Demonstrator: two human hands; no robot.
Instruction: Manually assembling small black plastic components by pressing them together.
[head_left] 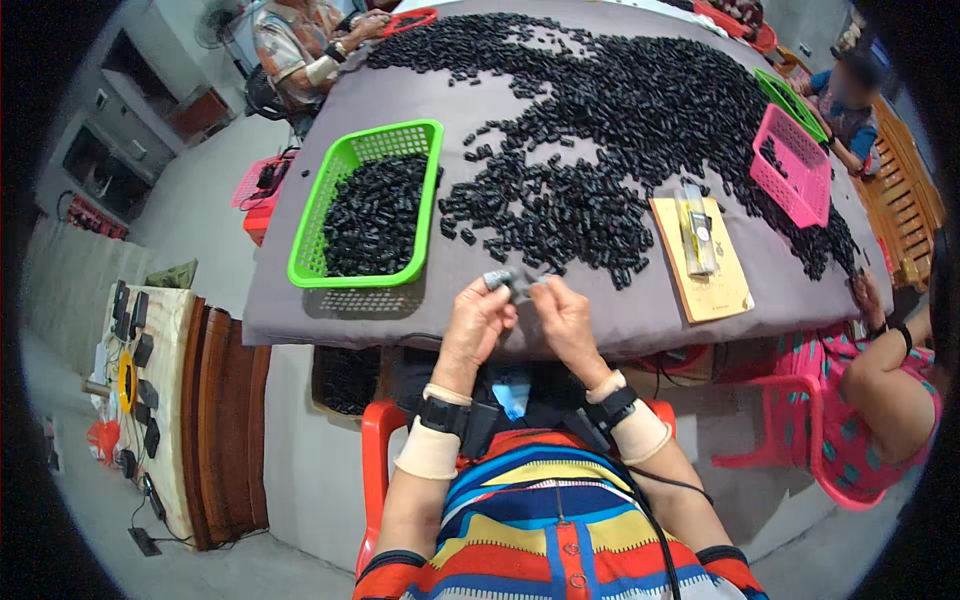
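Observation:
My left hand and my right hand meet over the table's front edge, fingers closed in pinches. Between the fingertips is a small dark grey piece, smeared by motion, so its exact shape is unclear. A grey wrapping covers a fingertip of my left hand. Just beyond lies a heap of small black cylindrical plastic parts, spreading to the far side of the table. Left of my hands, a green plastic basket holds many similar black parts.
A yellowish pad bearing a clear plastic pack lies to the right. A pink basket stands beyond it. Other people sit around the grey-covered table. A wooden cabinet is on the left, with a red chair beneath me.

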